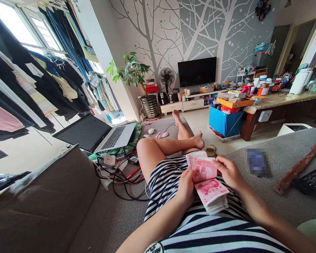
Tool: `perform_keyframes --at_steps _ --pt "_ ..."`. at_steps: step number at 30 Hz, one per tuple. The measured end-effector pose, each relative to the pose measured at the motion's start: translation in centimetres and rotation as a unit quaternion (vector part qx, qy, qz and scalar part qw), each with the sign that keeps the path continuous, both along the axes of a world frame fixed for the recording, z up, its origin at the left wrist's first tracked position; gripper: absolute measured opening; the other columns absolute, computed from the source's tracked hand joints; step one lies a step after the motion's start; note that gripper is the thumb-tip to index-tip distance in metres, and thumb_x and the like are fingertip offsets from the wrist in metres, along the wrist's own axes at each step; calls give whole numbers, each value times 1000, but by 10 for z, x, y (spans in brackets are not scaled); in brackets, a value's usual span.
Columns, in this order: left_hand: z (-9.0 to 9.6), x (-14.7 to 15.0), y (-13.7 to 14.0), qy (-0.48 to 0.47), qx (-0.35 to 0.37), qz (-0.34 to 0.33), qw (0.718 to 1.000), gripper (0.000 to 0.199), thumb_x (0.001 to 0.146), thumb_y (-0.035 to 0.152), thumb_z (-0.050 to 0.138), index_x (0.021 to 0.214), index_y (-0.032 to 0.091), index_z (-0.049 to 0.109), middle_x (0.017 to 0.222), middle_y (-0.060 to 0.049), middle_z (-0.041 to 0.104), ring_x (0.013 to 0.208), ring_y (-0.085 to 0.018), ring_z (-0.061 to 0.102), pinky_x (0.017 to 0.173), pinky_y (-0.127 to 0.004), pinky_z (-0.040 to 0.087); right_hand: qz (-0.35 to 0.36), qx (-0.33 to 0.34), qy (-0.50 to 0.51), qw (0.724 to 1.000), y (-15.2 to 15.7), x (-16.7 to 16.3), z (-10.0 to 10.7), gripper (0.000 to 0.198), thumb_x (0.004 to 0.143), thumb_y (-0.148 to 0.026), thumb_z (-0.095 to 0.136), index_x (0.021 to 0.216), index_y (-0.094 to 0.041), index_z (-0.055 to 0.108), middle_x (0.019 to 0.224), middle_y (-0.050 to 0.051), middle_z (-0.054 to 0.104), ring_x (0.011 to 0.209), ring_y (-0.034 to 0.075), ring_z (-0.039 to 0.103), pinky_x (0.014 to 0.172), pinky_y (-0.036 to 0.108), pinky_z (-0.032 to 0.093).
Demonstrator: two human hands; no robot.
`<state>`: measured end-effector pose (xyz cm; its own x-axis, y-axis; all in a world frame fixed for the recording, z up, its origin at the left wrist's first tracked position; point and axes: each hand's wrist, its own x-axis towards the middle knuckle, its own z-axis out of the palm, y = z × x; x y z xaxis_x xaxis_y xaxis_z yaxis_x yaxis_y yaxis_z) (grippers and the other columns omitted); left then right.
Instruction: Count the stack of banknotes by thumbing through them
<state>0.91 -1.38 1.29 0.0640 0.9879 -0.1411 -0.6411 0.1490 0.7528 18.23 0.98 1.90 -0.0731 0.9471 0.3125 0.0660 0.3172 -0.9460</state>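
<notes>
A folded stack of pink 100 banknotes (212,193) is in my left hand (186,186), over the striped clothing on my lap. The near half of the stack hangs down toward me, its white edges fanned a little. Its far half stands up, with a few notes spread at the top. My left thumb presses on the notes and the other left fingers are hidden beneath. My right hand (228,171) pinches the right edge of the upper notes between thumb and fingers.
On the sofa to the left lie an open laptop (116,137), tangled cables (123,179) and a white charger (109,160). To the right are a blurred dark object (256,162), a brown stick-like thing (300,167) and a black remote-like device (312,180). A blue bin (223,121) stands beyond.
</notes>
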Motion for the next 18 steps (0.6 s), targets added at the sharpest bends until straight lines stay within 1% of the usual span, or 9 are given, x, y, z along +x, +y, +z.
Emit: perform_keyframes --at_steps 4,9,14,18 --pt "0 1 1 -4 -9 23 1000 38 57 43 94 69 14 73 71 -3 72 65 -15 59 67 -28 48 9 6 4 1000 0 2 -2 64 85 -81 65 64 -23 50 58 -4 45 57 14 38 54 28 29" --pt "-3 1 2 -2 -12 26 1000 39 57 45 93 72 14 75 74 -4 74 67 -16 61 69 -29 49 5 9 5 1000 0 0 -1 64 85 -82 65 64 -23 51 58 -4 45 56 14 38 53 28 29" --pt "-6 1 3 16 -9 29 999 41 58 48 93 73 14 76 77 -4 74 70 -16 61 71 -29 48 -30 6 8 1000 2 -3 -2 63 83 -83 65 67 -23 57 58 -4 47 55 15 39 51 28 29" --pt "-8 1 4 26 6 17 999 38 63 48 91 73 15 76 76 -4 74 71 -16 59 72 -29 48 -57 16 -2 998 4 -4 -5 59 83 -78 69 67 -23 58 60 -3 49 57 15 43 53 28 32"
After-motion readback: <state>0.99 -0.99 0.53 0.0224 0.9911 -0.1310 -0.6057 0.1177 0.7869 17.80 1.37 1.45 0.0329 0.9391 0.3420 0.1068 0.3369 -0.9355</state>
